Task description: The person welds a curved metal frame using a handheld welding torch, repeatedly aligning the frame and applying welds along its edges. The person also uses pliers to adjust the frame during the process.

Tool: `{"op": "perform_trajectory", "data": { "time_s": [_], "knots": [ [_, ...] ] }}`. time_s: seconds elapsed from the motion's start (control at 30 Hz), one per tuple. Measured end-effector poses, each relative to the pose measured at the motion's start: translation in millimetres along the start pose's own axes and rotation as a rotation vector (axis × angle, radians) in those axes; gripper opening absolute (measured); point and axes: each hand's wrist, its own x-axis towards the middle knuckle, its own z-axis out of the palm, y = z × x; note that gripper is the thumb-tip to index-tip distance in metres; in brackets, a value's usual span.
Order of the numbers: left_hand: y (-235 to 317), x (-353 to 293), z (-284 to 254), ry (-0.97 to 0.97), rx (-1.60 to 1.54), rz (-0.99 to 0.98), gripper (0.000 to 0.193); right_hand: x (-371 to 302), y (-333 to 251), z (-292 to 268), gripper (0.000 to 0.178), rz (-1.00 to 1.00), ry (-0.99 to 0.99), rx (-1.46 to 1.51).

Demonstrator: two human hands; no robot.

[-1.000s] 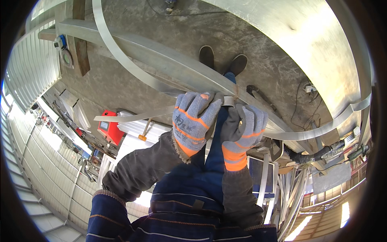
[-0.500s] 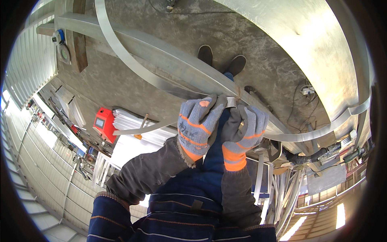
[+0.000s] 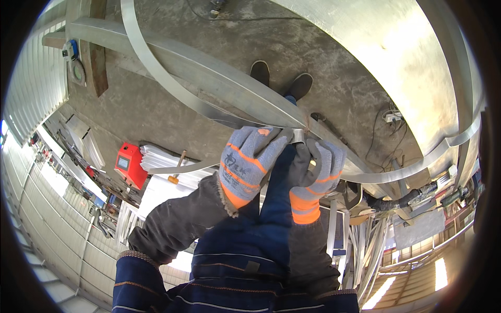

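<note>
Both my hands wear grey work gloves with orange bands. My left hand (image 3: 245,164) is closed around a long, flat, curved metal strip (image 3: 156,70), its fingertips pointing toward my right hand. Close beside it, my right hand (image 3: 317,175) pinches the strip, thumb and fingers bent together. A short shiny stretch of metal shows between the two sets of fingertips; the gloves hide the rest. The strip's bands sweep out to both sides of my hands. Just beyond my fingers runs a long square metal beam (image 3: 219,83), close to the strip.
A large curved sheet-metal panel (image 3: 396,52) fills the far right. On the left are a red box-shaped machine (image 3: 129,164), stacked white profiles (image 3: 180,190) and a yellow-headed hammer (image 3: 174,179). A wooden post (image 3: 95,68) stands far left. Cables (image 3: 383,130) lie on the concrete floor.
My left hand has shifted slightly left and the gap between my hands has widened a little. My right hand stays nearly in place. The whole view has shifted slightly.
</note>
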Motion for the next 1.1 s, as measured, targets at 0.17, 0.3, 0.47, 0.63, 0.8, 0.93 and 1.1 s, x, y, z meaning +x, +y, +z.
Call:
{"op": "perform_trajectory", "data": {
  "time_s": [0.17, 0.3, 0.47, 0.63, 0.8, 0.93, 1.1],
  "knots": [
    [-4.8, 10.5, -8.7, -0.078, 0.182, 0.109, 0.053, 0.5, 0.6, -10.2, 0.023, 0.023, -0.026, 0.075],
    [-8.1, 21.0, -15.0, -0.094, 0.173, 0.202, 0.055, 0.0, 2.0, -14.2, 0.028, 0.039, -0.076, 0.073],
    [-20.1, 42.2, -29.9, -0.247, 0.19, 0.398, 0.055, -0.4, 3.3, -10.7, 0.025, 0.008, -0.041, 0.065],
    [-29.0, 70.1, -47.0, -0.473, 0.253, 0.602, 0.046, 0.9, 1.5, -9.3, 0.024, -0.001, -0.028, 0.064],
    [-32.8, 84.5, -51.3, -0.568, 0.244, 0.671, 0.045, 3.5, 0.7, -9.8, 0.029, -0.002, -0.007, 0.072],
    [-35.1, 75.0, -43.7, -0.451, 0.197, 0.622, 0.049, 2.9, 3.2, -12.4, 0.032, -0.006, -0.018, 0.111],
    [-40.8, 63.5, -40.4, -0.368, 0.113, 0.581, 0.051, -1.1, 6.1, -14.7, 0.035, -0.027, 0.016, 0.146]
  ]
}}
